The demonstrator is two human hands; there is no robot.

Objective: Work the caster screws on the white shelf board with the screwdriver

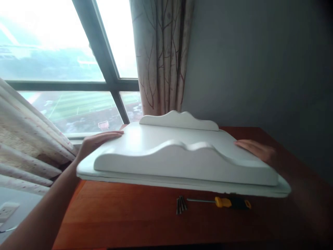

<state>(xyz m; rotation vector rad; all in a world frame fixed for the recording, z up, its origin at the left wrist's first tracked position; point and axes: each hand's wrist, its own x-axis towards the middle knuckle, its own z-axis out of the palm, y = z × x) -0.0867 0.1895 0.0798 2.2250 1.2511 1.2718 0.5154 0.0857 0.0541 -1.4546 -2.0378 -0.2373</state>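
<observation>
A white board [135, 139] with rounded corners spans the middle of the view, tilted a little down to the right. Two wavy-edged white panels stand up from it, a near one [169, 163] and a far one [179, 119]. My left hand [100, 140] grips the board's left edge, fingers lying over the top. At the right edge my right hand [256, 149] holds it the same way. Below the board's near edge, several screws [181, 205] lie beside a screwdriver [221, 202] with a yellow and black handle.
A reddish-brown wooden table [125, 218] lies under the board. Behind stand a window [65, 62], a patterned curtain [161, 55] and a grey wall [255, 62]. Another curtain [23, 128] hangs at left, above a wall socket [9, 211].
</observation>
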